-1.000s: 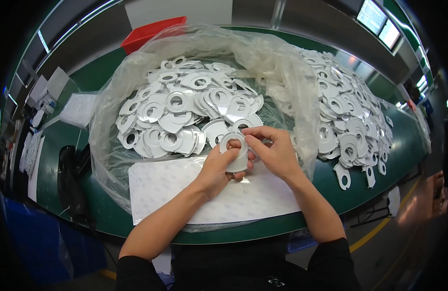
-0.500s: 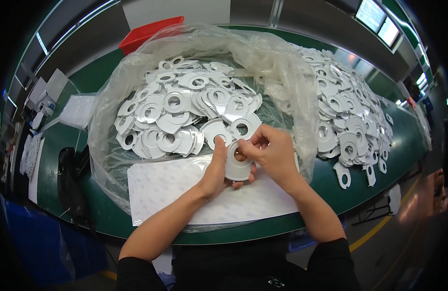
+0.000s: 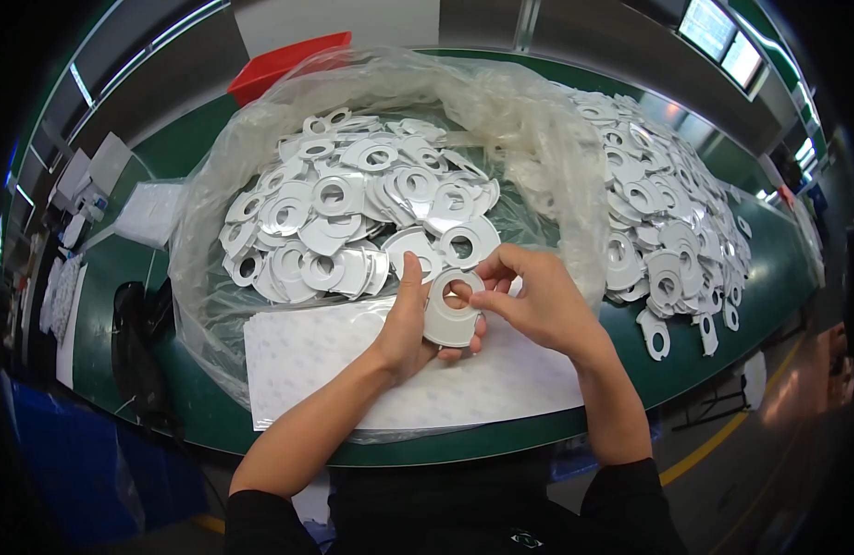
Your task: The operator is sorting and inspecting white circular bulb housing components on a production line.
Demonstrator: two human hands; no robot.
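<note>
A flat white plastic part (image 3: 450,327) with a round hole and a rounded end is gripped at its left edge by my left hand (image 3: 404,335). The thumb stands up along its side and the fingers lie beneath it, showing through the hole and past the lower right edge. At the part's upper right edge, my right hand (image 3: 544,301) is closed in a pinch; what its fingertips hold, if anything, is too small to make out. Both hands are above a stack of white printed sheets (image 3: 307,375). Just beyond lies a heap of similar white parts (image 3: 339,227).
A large clear plastic bag (image 3: 570,199) surrounds the heap. More white parts (image 3: 672,217) are piled on the green table (image 3: 714,370) at right, several near its edge. A red bin (image 3: 284,65) stands at the back, and a black object (image 3: 136,351) lies at left.
My right hand has shifted slightly right, and its fingers have moved from the hole's rim to the part's right edge. My left hand still holds the part, now slightly further left.
</note>
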